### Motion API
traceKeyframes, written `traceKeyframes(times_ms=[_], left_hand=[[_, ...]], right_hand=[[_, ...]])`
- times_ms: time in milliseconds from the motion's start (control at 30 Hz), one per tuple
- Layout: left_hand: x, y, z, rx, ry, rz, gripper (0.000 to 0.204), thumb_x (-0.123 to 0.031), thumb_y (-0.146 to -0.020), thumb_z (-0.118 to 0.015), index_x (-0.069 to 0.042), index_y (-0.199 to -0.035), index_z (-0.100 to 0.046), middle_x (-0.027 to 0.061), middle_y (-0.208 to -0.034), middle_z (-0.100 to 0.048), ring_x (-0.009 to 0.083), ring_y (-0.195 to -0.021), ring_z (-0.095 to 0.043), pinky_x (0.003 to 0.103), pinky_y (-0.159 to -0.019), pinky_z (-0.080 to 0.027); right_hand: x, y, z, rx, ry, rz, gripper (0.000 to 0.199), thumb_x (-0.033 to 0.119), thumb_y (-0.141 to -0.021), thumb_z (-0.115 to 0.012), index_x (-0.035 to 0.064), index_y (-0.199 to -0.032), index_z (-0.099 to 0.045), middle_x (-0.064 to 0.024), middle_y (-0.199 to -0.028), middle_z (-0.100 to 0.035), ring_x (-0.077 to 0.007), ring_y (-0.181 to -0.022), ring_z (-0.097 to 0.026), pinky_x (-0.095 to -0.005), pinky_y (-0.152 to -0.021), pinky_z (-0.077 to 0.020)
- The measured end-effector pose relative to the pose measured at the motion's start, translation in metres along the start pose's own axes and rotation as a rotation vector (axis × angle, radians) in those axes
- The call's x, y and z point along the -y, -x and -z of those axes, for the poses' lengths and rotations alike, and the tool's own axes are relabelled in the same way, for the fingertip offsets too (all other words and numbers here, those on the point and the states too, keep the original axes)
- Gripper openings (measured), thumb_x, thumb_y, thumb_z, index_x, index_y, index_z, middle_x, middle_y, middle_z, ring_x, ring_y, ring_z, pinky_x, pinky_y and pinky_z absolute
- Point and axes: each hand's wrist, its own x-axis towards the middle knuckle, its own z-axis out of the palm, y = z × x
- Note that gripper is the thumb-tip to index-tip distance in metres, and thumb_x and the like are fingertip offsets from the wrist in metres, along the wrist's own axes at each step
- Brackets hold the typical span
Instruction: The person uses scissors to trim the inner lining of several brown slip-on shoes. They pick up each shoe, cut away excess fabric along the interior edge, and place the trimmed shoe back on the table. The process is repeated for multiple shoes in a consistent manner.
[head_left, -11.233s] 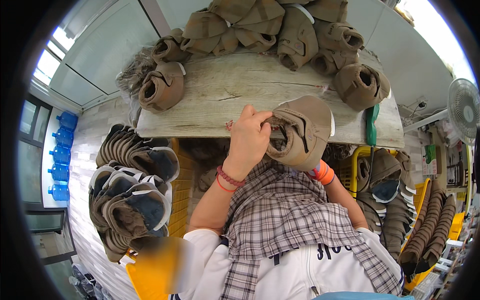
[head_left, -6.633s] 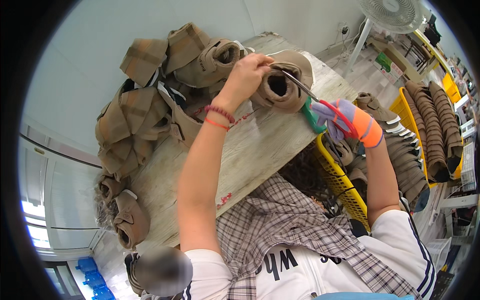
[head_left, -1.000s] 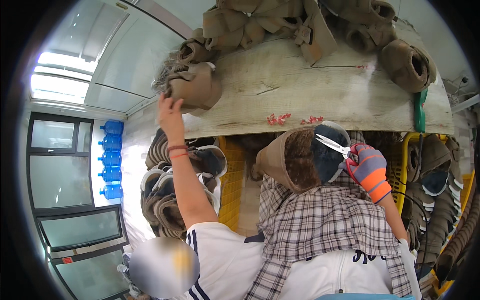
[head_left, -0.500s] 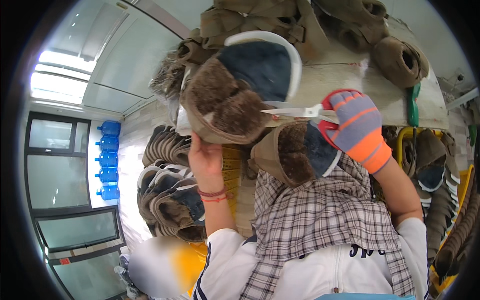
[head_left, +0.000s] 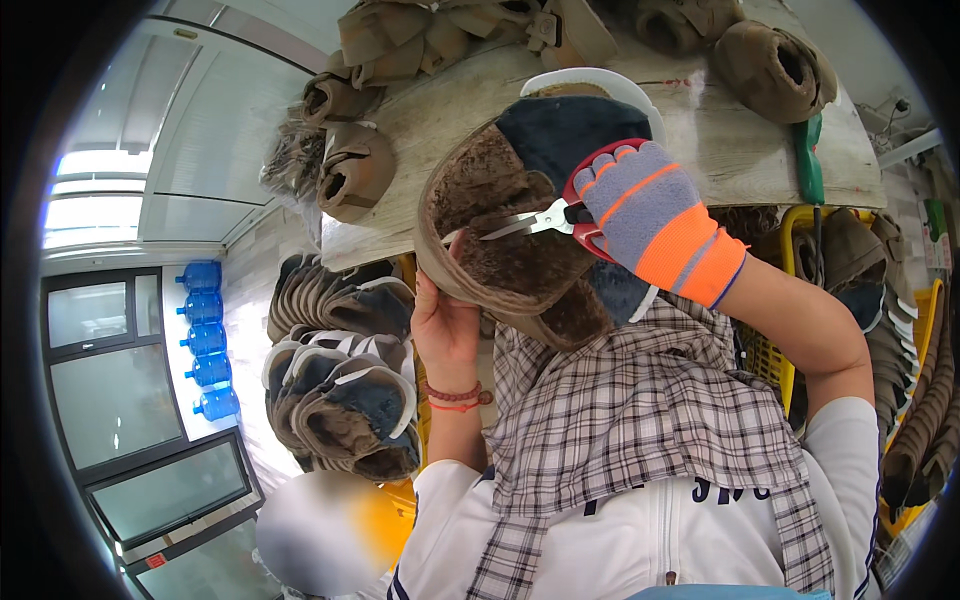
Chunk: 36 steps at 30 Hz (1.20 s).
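My bare left hand (head_left: pixel 446 328) grips the lower left side of a brown fur-lined shoe upper (head_left: pixel 530 262), with a dark blue lining panel and a white curved edge at its far end. The fingers are partly hidden behind and inside it. In a grey and orange glove, my right hand (head_left: pixel 655 220) is closed round red-handled scissors (head_left: pixel 550 218). Their blades reach over the brown fur inside the upper, and the tips come near my left fingertip. Beneath lies a second shoe upper (head_left: pixel 578 316) on my plaid apron, partly covered.
Brown uppers (head_left: pixel 395 45) are heaped along the wooden table's (head_left: pixel 690 150) far side, and one (head_left: pixel 357 172) stands at its left corner. A green-handled tool (head_left: pixel 810 165) hangs at its right edge. Stacked uppers (head_left: pixel 340 400) stand left; yellow baskets (head_left: pixel 790 235) hold more at right.
The held upper has come nearer and to the right, now overlapping the second upper on my lap. My right hand has moved left with the scissors, whose blades now reach deeper over the fur.
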Motion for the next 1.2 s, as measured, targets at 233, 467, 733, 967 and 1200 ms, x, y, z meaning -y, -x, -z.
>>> traceKeyframes(times_ms=[233, 467, 733, 967, 1200], left_hand=[[0.003, 0.0, -0.009, 0.013, -0.102, -0.035, 0.056, -0.025, -0.092, -0.053, 0.001, -0.137, -0.033, 0.0207, -0.139, -0.039, 0.0293, -0.132, -0.034, 0.042, -0.112, -0.025], [0.005, 0.0, -0.013, 0.031, -0.134, -0.03, 0.055, -0.026, -0.093, -0.052, 0.001, -0.137, -0.034, 0.0202, -0.139, -0.039, 0.0291, -0.133, -0.033, 0.042, -0.111, -0.025], [0.006, 0.001, -0.012, 0.014, -0.043, -0.019, 0.052, -0.025, -0.093, -0.052, 0.0, -0.136, -0.035, 0.0182, -0.139, -0.04, 0.0284, -0.131, -0.035, 0.042, -0.11, -0.027], [0.045, 0.001, -0.057, 0.217, -0.276, -0.101, 0.035, -0.015, -0.096, -0.046, 0.001, -0.128, -0.044, 0.0131, -0.132, -0.047, 0.0222, -0.121, -0.046, 0.038, -0.105, -0.034], [0.005, 0.024, 0.064, -0.453, -0.787, -0.226, 0.032, -0.022, -0.099, -0.043, 0.001, -0.118, -0.052, 0.0122, -0.115, -0.057, 0.0212, -0.106, -0.055, 0.033, -0.093, -0.043]], right_hand=[[0.004, -0.003, 0.003, 0.138, -0.008, -0.067, 0.032, 0.033, -0.072, -0.069, 0.0083, -0.09, -0.061, -0.0079, -0.079, -0.058, -0.0245, -0.077, -0.055, -0.034, -0.068, -0.0434], [0.001, 0.004, 0.004, 0.116, 0.047, -0.069, 0.027, 0.034, -0.072, -0.067, 0.0083, -0.08, -0.063, -0.0086, -0.074, -0.062, -0.0228, -0.069, -0.061, -0.0324, -0.059, -0.0453], [-0.013, 0.045, 0.016, -0.104, -0.383, -0.441, 0.033, 0.024, -0.067, -0.074, 0.0065, -0.092, -0.062, -0.0101, -0.081, -0.064, -0.0282, -0.075, -0.062, -0.0357, -0.065, -0.0497], [0.047, 0.035, -0.025, -0.49, -1.265, -0.441, 0.044, 0.016, -0.071, -0.08, 0.0007, -0.104, -0.054, -0.0047, -0.078, -0.06, -0.0099, -0.068, -0.05, -0.0245, -0.065, -0.0458], [0.028, 0.067, -0.008, -0.241, -1.079, -0.772, 0.034, 0.012, -0.076, -0.075, 0.0, -0.101, -0.055, -0.0087, -0.073, -0.058, -0.0101, -0.064, -0.05, -0.0253, -0.059, -0.0452]])
